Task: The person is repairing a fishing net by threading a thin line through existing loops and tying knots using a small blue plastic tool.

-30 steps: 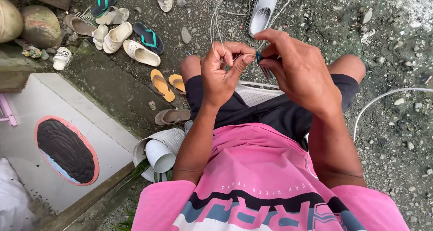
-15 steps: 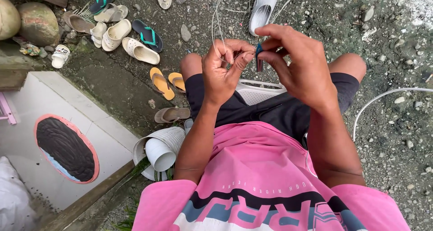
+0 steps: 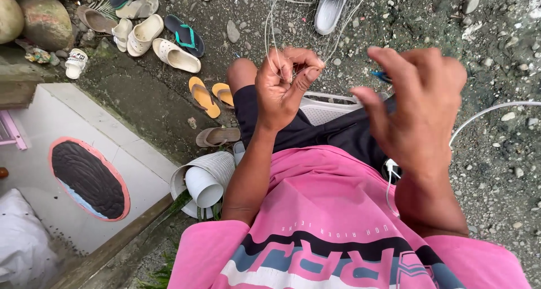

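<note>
Left hand grip pinches thin net strands, which rise from the pinch toward loose netting on the gravel ground. Right hand is spread, holding nothing. Judgement: mending unfinished; loose strands remain.

No packages, labels, signs or screens show anywhere in view

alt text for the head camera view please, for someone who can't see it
A seated person in a pink shirt pinches thin fishing-net strands in the left hand, while the right hand is raised beside it, fingers spread. Sandals and slippers lie scattered on the gravel ground ahead.
</note>
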